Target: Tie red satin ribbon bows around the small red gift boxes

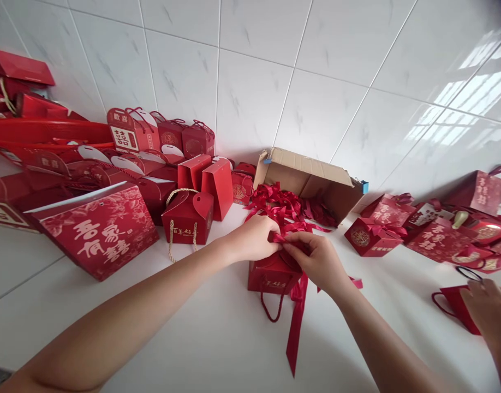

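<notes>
Both of my hands meet over the top of a small red gift box (273, 275) with gold lettering and a dark red cord handle hanging down its front. My left hand (258, 237) is closed, its fingertips pinching red satin ribbon at the box's top. From the other side my right hand (316, 254) pinches the same ribbon (296, 333), close to the left fingertips. One long ribbon end trails down past the box onto the white table. Behind the hands, a heap of loose red ribbons (281, 202) spills out of an open cardboard box (311, 166).
Many red gift boxes crowd the left, among them a large one with white characters (101, 232) and one with gold rope handles (189, 218). Finished-looking boxes with bows (373, 237) stand at right. Another person's hand (488, 311) holds a red box at the right edge. White tiles (250, 98) line the back.
</notes>
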Available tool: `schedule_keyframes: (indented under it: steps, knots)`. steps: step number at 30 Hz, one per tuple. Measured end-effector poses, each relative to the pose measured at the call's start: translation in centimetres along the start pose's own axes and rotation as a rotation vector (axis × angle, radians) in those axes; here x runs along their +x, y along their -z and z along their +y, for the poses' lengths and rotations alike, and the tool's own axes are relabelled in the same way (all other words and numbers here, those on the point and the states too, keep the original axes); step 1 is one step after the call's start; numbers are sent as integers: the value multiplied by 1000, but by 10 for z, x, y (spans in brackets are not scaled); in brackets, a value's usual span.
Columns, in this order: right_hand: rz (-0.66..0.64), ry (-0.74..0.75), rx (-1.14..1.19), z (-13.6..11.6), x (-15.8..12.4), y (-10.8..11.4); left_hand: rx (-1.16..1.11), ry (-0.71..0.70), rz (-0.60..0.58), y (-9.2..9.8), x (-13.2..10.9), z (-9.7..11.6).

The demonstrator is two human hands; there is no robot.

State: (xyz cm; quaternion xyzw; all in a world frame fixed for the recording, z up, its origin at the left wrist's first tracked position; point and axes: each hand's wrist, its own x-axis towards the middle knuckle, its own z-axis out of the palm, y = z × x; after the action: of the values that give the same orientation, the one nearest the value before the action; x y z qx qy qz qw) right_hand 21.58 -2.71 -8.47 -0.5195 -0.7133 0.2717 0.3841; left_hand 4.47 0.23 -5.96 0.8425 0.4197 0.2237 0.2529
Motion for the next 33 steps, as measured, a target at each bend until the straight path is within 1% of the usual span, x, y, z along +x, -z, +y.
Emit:
schedule_keyframes:
  steps: [3, 6, 9, 11, 13, 15, 17, 19, 20, 22, 24, 26, 28, 29, 31, 33]
  knots:
    - [-1, 31, 83, 3, 0, 0, -12, -21, 1, 0, 0, -1]
    - [-13, 13, 111, 3, 0, 1, -22, -47, 18, -3, 0, -1]
    - [-90, -74, 305, 0, 1, 0, 2, -65, 74, -7, 3, -4]
    - [-116, -150, 455, 0, 2, -2, 17, -59, 122, -9, 5, -8]
    - [-78, -197, 541, 1, 4, -3, 6, -30, 169, -8, 8, -12]
    - [-19, -214, 582, 3, 5, -3, -43, -1, 197, -5, 10, -14]
    - [18, -221, 602, 5, 6, -3, -103, -5, 165, -1, 9, -13]
    - [9, -226, 608, 5, 7, -1, -142, -36, 102, 1, 9, -11]
    - [-6, -228, 605, 4, 7, -1, -147, -51, 82, 2, 8, -10]
    - [-44, -226, 565, 2, 6, 1, -138, -57, 81, 1, 8, -9]
    - [-37, -200, 435, 2, 5, 3, -129, -41, 95, -1, 10, -11]
    - [33, -143, 230, 5, 6, 4, -135, -35, 96, -2, 11, -13]
    - [118, -56, 36, 14, 10, 5, -130, -49, 91, -2, 12, -15]
    - [135, -5, -30, 20, 13, 5, -123, -59, 86, -1, 12, -15]
    - [109, 80, -88, 32, 18, 5, -104, -75, 76, 0, 12, -14]
    - [11, 107, -65, 42, 23, 7, -81, -77, 71, 2, 11, -13]
